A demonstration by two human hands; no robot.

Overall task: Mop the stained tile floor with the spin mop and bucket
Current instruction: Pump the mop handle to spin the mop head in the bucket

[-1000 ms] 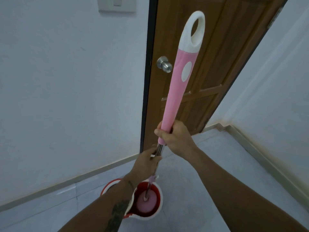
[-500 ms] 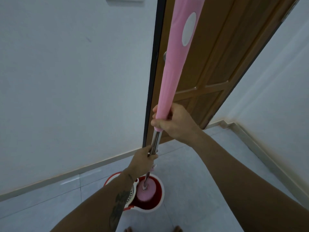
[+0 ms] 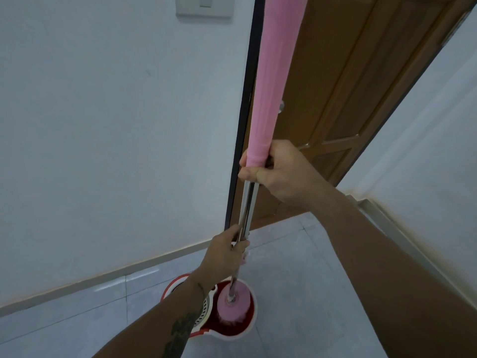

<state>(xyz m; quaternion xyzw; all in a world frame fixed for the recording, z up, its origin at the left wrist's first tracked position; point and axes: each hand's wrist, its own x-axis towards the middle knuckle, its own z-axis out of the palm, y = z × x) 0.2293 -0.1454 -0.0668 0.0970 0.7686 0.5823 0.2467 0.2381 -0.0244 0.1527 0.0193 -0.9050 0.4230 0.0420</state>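
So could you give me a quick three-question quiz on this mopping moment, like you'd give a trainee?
1. True or false: the pink mop head sits inside the red bucket.
2. Which hand holds the lower end of the pink grip? A) left hand B) right hand C) neither
3. Fill in: the left hand grips the bare ____ pole below the pink part.

Key
1. True.
2. B: the right hand wraps it.
3. Metal.
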